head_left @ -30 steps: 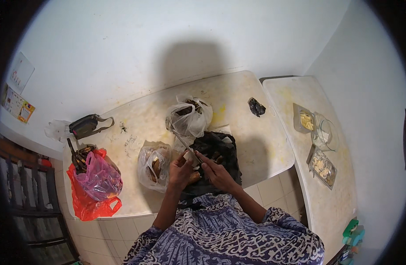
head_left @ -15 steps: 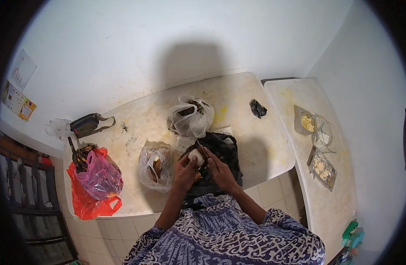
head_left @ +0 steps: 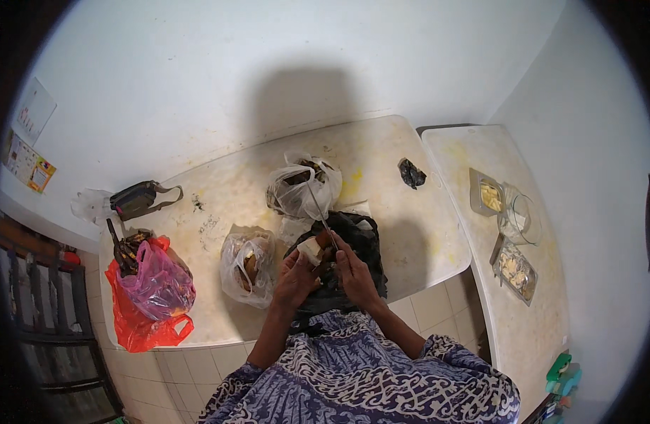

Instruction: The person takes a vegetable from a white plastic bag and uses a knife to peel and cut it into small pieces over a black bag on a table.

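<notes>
My left hand point(head_left: 294, 280) is wrapped round a piece of white-fleshed, brown-skinned root vegetable point(head_left: 310, 250). In my right hand point(head_left: 355, 274) is a knife point(head_left: 316, 203), its long thin blade pointing up and away to the left. Brown peel shows between the root and my right fingers; how far it is still attached I cannot tell. Both hands are over a black plastic bag point(head_left: 367, 256) spread at the table's near edge, with some brown pieces on it, partly hidden. Just left of my left hand stands a clear plastic bag point(head_left: 247, 272) with brown-skinned pieces inside.
Beyond the black bag, a whitish bag point(head_left: 307, 191) holds dark items. Red point(head_left: 131, 321) and purple point(head_left: 159, 283) bags with dark bananas point(head_left: 127, 253) lie left, near a dark pouch point(head_left: 138, 200). A crumpled black bag point(head_left: 412, 174) lies right. The side table bears metal trays point(head_left: 517, 272) and a glass bowl point(head_left: 526, 222).
The knife has swung from close against the root to its blade pointing up and away. The root has turned slightly in my left hand, showing more white flesh. My arms have barely moved.
</notes>
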### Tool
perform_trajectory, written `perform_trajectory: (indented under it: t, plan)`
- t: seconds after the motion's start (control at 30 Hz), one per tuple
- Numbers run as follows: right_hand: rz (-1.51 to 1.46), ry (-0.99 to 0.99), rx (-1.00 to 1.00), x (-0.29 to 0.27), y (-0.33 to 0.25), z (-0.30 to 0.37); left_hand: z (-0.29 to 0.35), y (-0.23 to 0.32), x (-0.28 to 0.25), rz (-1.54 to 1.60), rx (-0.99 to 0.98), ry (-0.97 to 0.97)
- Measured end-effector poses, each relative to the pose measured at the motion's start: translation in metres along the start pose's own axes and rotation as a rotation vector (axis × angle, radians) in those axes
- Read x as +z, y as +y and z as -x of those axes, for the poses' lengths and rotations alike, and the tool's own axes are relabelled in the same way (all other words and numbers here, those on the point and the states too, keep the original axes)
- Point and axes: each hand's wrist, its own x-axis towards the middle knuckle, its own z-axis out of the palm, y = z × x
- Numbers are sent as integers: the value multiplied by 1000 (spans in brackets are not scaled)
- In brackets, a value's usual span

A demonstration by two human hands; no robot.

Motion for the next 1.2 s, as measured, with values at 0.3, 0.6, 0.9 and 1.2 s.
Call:
perform_trajectory:
  t: [0.3,0.6,0.9,1.2]
  plan:
    - [-43,44,-15,1,0,1,6,5,12,16,5,-75]
    - [-113,-15,150,-13,16,-8,4,10,-7,31,76,38]
    - [78,-171,87,-4,3,6,3,2,-30,17,74,237]
    - [257,-269,-125,-1,6,3,0,4,-9,-10,75,207]
